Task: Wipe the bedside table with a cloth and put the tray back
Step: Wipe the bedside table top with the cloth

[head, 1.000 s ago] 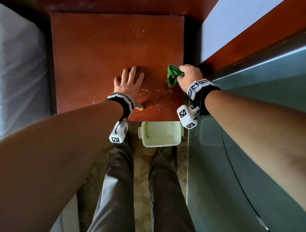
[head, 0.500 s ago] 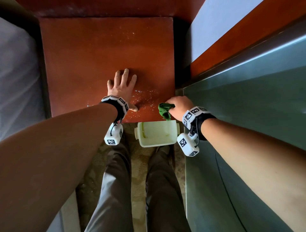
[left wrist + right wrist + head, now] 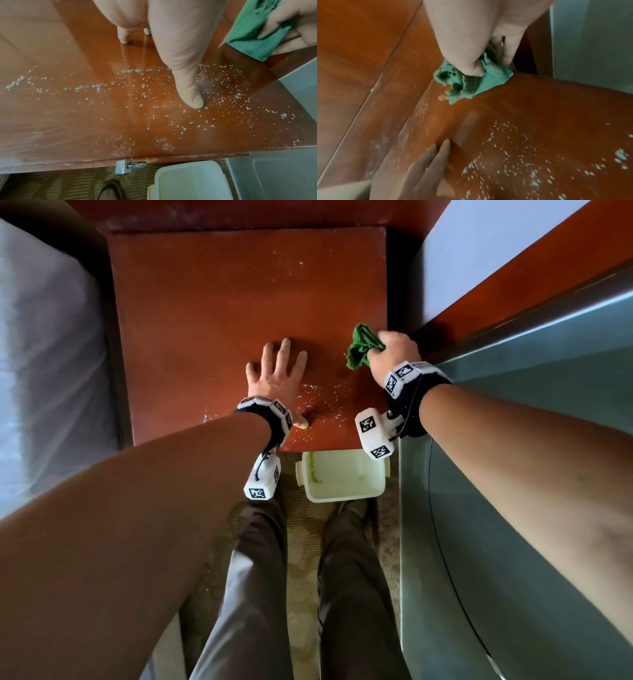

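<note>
Head view: right hand [image 3: 394,354] is gripping a bunched green cloth [image 3: 361,347] at about 3 o'clock on the red-brown tabletop [image 3: 212,302], by its right edge; left hand [image 3: 277,374] is lying flat with fingers spread, pressing the tabletop around 6 o'clock, thumb among pale crumbs [image 3: 322,402]. A pale bin [image 3: 342,477] is sitting on the floor just below the near edge. No tray is showing anywhere, so cannot tell where it is. Left wrist view: thumb [image 3: 190,94] is touching down in the middle of the scattered specks [image 3: 145,97], which are running in a band across the near half of the top; the cloth [image 3: 254,36] is showing at 1 o'clock, pinched by the other hand; the bin [image 3: 192,181] is sitting under the edge at 5 o'clock. Right wrist view: fingers are curling tight round the cloth [image 3: 467,82], which is touching the surface at the right-hand edge; specks [image 3: 513,155] are lying toward 5 o'clock, left fingers [image 3: 436,155] at 7 o'clock. To do this stroke well, judging from the layout: drag the cloth flat and low from the edge toward the near lip, herding crumbs straight over the bin, and lift the left thumb clear so nothing is getting trapped beneath it.
</note>
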Available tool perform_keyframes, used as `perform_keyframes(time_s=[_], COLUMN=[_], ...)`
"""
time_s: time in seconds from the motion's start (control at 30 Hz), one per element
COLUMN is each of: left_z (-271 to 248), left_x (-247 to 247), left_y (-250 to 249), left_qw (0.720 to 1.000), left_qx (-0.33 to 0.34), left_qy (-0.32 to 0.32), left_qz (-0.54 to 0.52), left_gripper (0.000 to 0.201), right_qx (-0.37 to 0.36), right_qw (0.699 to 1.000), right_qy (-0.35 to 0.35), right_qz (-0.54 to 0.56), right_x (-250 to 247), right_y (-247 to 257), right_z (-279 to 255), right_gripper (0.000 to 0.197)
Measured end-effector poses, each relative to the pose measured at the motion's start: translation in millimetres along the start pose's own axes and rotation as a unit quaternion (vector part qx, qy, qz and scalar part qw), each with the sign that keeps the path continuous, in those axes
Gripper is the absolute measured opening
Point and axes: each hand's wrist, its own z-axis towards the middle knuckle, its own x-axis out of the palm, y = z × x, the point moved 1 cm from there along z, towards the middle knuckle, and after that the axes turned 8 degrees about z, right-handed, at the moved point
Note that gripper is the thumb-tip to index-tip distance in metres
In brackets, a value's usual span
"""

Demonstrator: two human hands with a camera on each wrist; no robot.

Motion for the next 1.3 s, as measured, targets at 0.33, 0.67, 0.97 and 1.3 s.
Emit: perform_keyframes(time_s=[0.33, 0.67, 0.97, 1.3], left_z=[-1, -1, 1, -1], left_x=[0, 1, 4, 4], left_y=[1, -1, 0, 3], left_qw=[1.0, 1.0, 1.0, 0.999], left_qx=[0.003, 0.0, -0.004, 0.005], left_qy=[0.0, -0.007, -0.014, -0.009], left_qz=[-0.012, -0.014, -0.009, -0.03], left_gripper=[0.143, 0.143, 0.142, 0.143], right_qx=[-0.13, -0.055, 0.01, -0.116], right_qw=[0.979, 0.996, 0.999, 0.977], right_qy=[0.142, 0.062, -0.035, 0.161], right_qz=[-0.067, 0.018, 0.022, -0.077], right_x=[30, 17, 25, 50], right_y=[-21, -12, 20, 0], right_z=[-46, -28, 0, -51], right_gripper=[0.026, 0.013, 0.03, 0.029])
